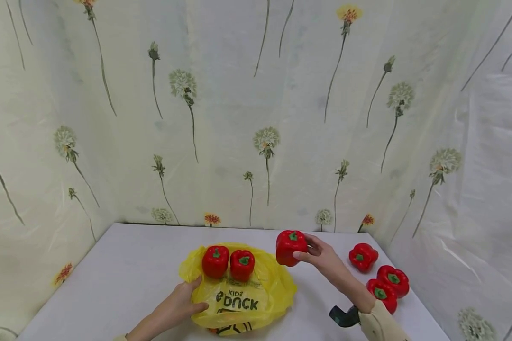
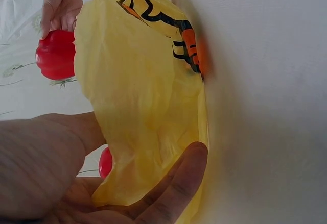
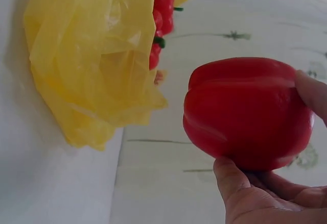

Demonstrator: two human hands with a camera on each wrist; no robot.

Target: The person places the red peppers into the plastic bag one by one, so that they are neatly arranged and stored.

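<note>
A yellow plastic bag (image 1: 277,303) with dark lettering sits on the table, its mouth spread. Two red bell peppers (image 1: 215,262) with green stems show side by side in it. My left hand (image 1: 180,300) holds the bag's left side; in the left wrist view its fingers (image 2: 179,185) lie along the outside of the yellow film, the thumb partly hidden behind it. My right hand (image 1: 322,258) grips another red bell pepper (image 3: 245,114) between thumb and fingers, raised beside the bag's right edge.
Three more red bell peppers (image 1: 363,258) are grouped at the table's right edge, partly behind my right forearm. A dark curved piece (image 1: 343,316) is fixed at my right wrist. A dandelion-print curtain (image 1: 222,118) hangs behind and around the white table (image 1: 111,274).
</note>
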